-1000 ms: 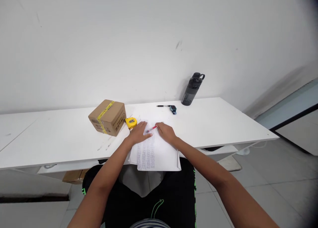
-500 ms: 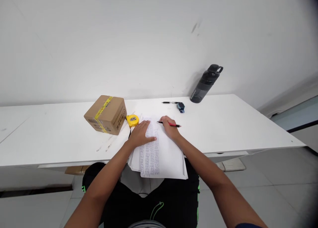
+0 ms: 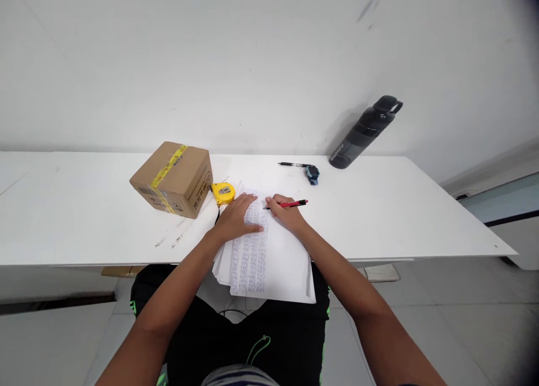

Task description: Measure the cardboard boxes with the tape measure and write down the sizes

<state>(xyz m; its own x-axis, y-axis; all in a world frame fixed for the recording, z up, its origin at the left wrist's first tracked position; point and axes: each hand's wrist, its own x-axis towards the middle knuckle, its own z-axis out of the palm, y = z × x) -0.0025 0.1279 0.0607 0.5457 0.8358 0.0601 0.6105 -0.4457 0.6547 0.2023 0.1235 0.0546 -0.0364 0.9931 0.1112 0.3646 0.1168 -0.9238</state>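
Observation:
A stack of white paper [image 3: 286, 262] lies over the table's front edge, its lower part above my lap. Columns of small blue-violet handwriting fill the left side of the top sheet; the right side is blank. My left hand [image 3: 238, 217] rests flat on the written part, fingers and thumb apart. Between the fingers of my right hand [image 3: 285, 212] is a red and black pen [image 3: 293, 204], its tip at the paper just right of the writing. Beside my left fingertips sits a yellow tape measure [image 3: 223, 192] with a black strap partly behind the hand.
On the white table [image 3: 379, 217] a taped cardboard box [image 3: 174, 178] stands to the left. Behind the paper lie a black pen [image 3: 292, 164] and a dark blue wristwatch [image 3: 312, 175]. A dark bottle [image 3: 362, 134] stands near the wall [image 3: 252, 66] at the back right.
The view has shifted a little. The pen in my right hand has swung to a different slant, its back end now higher. My left hand remains on the paper.

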